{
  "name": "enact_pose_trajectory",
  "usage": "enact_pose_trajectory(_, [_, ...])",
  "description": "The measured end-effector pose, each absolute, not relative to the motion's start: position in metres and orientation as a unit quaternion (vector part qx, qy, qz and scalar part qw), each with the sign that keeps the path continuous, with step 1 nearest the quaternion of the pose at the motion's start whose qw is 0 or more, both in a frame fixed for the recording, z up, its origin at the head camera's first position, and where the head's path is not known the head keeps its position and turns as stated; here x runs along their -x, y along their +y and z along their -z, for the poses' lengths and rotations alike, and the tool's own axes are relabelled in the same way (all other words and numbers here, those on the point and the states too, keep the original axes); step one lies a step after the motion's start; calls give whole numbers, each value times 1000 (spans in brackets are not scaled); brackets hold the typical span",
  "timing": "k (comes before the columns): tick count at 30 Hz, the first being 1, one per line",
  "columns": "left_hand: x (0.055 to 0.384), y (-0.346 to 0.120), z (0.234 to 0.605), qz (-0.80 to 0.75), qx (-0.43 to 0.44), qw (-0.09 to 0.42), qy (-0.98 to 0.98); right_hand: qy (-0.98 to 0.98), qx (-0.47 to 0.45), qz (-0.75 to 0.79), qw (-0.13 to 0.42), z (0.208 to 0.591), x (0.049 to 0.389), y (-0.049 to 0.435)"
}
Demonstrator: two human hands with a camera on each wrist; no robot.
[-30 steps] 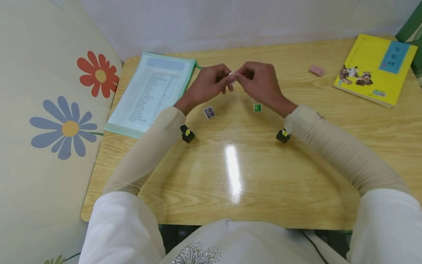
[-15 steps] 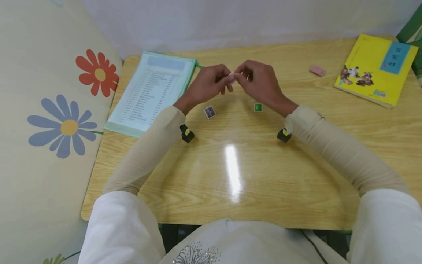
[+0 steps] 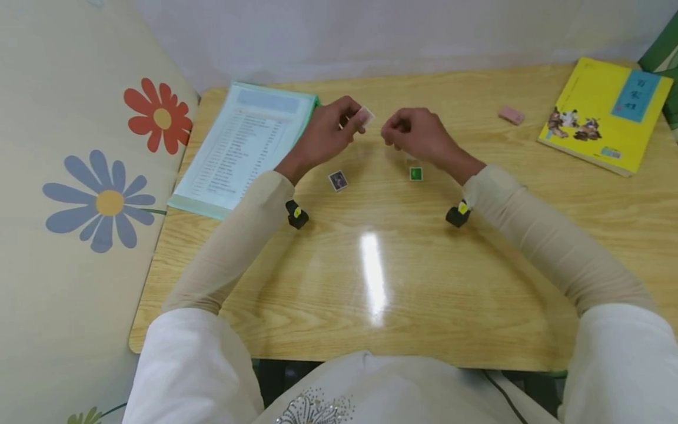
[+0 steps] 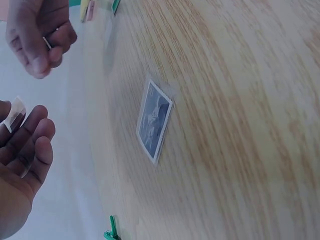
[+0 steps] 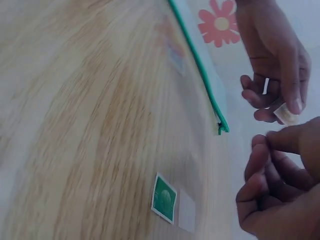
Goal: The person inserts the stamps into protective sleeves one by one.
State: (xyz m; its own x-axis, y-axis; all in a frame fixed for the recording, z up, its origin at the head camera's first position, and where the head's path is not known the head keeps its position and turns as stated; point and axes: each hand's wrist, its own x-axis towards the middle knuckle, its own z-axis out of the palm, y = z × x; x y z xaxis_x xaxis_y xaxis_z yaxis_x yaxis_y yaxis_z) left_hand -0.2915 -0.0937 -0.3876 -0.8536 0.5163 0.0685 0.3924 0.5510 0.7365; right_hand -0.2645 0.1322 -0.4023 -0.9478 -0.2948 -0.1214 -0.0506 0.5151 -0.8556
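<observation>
In the head view my left hand (image 3: pixel 329 131) pinches a small pale stamp (image 3: pixel 367 116) above the table, between thumb and fingertips. The left wrist view shows this stamp (image 4: pixel 16 114) with a brownish patch. Just to its right, my right hand (image 3: pixel 418 134) has curled fingers, its thumb against the index finger; I see nothing held there. On the table under the hands lie a dark grey picture stamp (image 3: pixel 338 181) and a green stamp (image 3: pixel 416 174), both white-bordered. A pale clear piece (image 5: pixel 187 211) lies beside the green stamp (image 5: pixel 164 199) in the right wrist view.
A document folder (image 3: pixel 238 147) with a printed list lies at the left of the wooden table (image 3: pixel 328 294). A pink eraser (image 3: pixel 511 115) and a yellow book (image 3: pixel 604 115) lie at the right. Black cameras (image 3: pixel 298 215) hang at both wrists.
My hands were together at the small stamp and have now parted. The left hand keeps the stamp, more of which shows; the right hand has drawn back slightly right and down.
</observation>
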Motion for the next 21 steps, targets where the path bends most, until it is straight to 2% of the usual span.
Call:
enact_pose_trajectory(4, [292, -94, 389, -391, -260, 68, 880, 893, 147, 393, 164, 410, 268, 127])
enact_pose_trajectory(8, [290, -94, 389, -372, -268, 61, 887, 903, 176, 351, 174, 416, 268, 121])
enact_pose_trajectory(13, [289, -93, 389, -352, -277, 63, 892, 890, 162, 394, 163, 413, 265, 121])
enact_pose_trajectory(18, [289, -93, 389, -348, -274, 74, 893, 842, 146, 503, 126, 406, 261, 122])
enact_pose_trajectory(21, [289, -93, 388, -341, -271, 78, 897, 842, 146, 508, 103, 404, 261, 121])
